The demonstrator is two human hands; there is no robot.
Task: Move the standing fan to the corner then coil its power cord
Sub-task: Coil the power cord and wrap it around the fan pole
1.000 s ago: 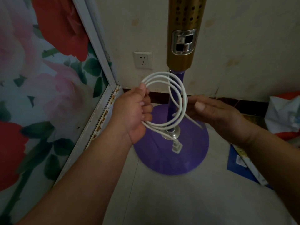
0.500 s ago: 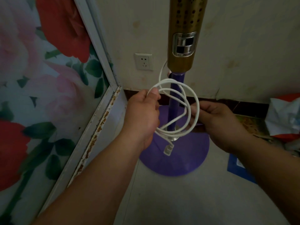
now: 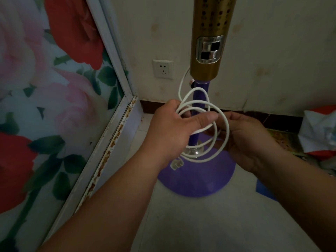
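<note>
The standing fan stood upright in the corner, pole vertical on its purple base, near the wall socket. The white power cord hung in loose loops before the pole — plug pointing downward. Left hand gripped the loops; right hand pinched their right side.

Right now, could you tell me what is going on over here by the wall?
A person is coiling the standing fan's white power cord into loops. The left hand grips the bundled loops; the right hand holds their far side. The white plug dangles below. The fan's round purple base sits in the corner, near a white wall socket.
</note>
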